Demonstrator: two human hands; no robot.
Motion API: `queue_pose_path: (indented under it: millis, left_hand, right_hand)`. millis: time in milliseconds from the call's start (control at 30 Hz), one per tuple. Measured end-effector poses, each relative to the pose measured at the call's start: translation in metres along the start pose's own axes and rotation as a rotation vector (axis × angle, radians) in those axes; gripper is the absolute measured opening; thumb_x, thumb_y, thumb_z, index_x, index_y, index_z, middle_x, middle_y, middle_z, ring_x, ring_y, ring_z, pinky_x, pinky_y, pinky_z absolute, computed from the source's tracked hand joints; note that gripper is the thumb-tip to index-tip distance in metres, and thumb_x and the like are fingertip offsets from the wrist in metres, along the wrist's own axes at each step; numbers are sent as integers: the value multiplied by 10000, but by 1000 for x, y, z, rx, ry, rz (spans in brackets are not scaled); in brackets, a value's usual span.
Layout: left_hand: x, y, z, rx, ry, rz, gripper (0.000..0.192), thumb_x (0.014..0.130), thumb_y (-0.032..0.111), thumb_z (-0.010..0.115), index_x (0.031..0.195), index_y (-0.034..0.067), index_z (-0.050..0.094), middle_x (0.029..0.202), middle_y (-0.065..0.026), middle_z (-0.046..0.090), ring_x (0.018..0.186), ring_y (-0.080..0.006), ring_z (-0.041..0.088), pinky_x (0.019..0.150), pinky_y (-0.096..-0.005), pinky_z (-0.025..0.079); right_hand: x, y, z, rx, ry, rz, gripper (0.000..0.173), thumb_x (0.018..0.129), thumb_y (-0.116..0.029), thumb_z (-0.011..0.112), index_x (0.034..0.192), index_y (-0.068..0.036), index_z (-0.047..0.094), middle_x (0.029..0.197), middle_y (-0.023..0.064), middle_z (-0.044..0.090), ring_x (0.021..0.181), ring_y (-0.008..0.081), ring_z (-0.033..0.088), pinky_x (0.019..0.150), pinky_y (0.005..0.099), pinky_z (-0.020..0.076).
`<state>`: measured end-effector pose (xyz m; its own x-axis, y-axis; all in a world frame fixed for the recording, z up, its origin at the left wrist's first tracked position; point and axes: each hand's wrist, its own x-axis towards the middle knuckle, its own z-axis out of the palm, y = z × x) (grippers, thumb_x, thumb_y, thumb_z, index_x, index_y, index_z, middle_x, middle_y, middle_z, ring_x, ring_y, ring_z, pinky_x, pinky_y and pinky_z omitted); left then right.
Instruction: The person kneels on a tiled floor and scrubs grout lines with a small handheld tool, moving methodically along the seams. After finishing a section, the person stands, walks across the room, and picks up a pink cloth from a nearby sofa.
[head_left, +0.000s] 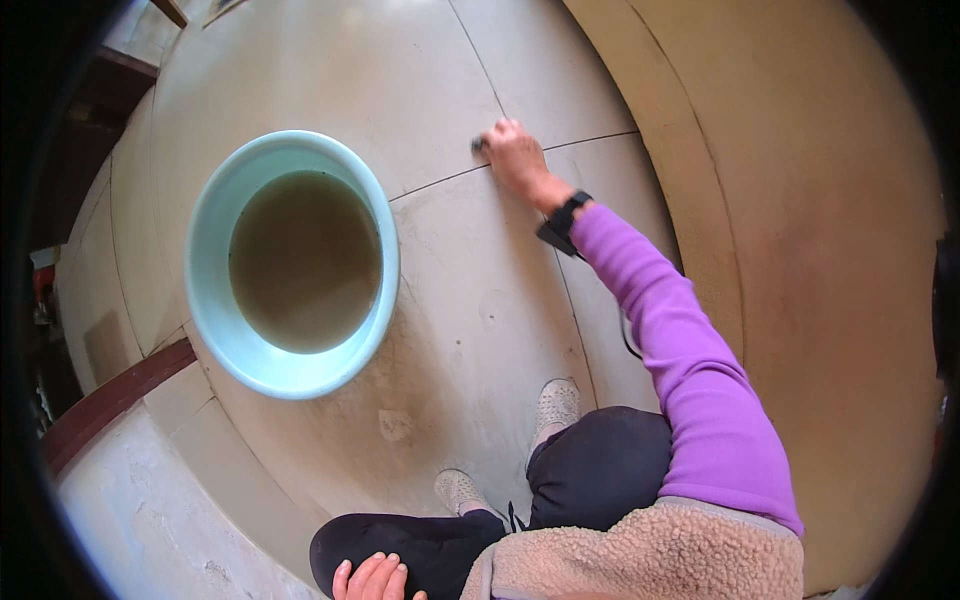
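My right hand (519, 159) is stretched out low over the tiled floor (450, 247), fingers closed around a small dark object (478, 144). Most of that object is hidden by the fingers, so its kind cannot be made out. A black band (570, 214) circles the right wrist below a purple sleeve. My left hand (375, 576) lies on the dark trouser knee (405, 544) at the bottom edge, holding nothing. Left of the right hand stands a pale turquoise plastic basin (196, 247), with murky brown water (304, 262) inside.
A tan panel (817, 300) rises along the right side. At lower left are a dark red threshold strip (120, 390) and a whitish, scuffed wall (172, 517). My feet, in beige woven shoes (559, 405), are on the floor. Dark furniture (90, 142) stands at upper left.
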<state>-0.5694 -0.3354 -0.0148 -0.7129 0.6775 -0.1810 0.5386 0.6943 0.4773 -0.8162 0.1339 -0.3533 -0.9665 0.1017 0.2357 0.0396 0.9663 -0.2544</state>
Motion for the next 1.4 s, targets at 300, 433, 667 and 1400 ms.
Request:
queue_pose_path:
  millis: [300,433,667,1400]
  left_hand:
    - [-18,-1,-2,15,53,3,331,885,305,545,1009,29,678,1071,-109,682,1042,-268,637,1006,-470,385]
    - [-26,0,-3,25,66,10,330,894,306,537,999,28,680,1064,-110,684,1036,-265,640,1006,-469,385]
    - [-33,-2,-7,29,87,27,335,893,313,539,994,28,682,1063,-110,686,1031,-261,643,1002,-466,389]
    - [8,34,-33,-175,70,141,307,814,189,587,1058,28,679,1146,-120,670,1104,-226,627,1009,-436,421]
  right_hand:
    - [-46,-57,-10,120,-195,-234,142,801,-136,658,889,-24,661,880,128,572,891,293,586,739,373,519]
    - [-64,-59,-32,628,-298,62,254,843,-163,674,1042,-5,682,874,74,643,795,185,633,691,300,521]
    - [-55,-65,-79,1691,-569,800,258,939,-197,611,1159,-64,630,928,4,671,781,82,630,681,255,514]
    - [-67,-102,-88,1626,-670,1047,250,916,-211,641,1109,-52,638,923,4,674,755,75,619,647,226,500]
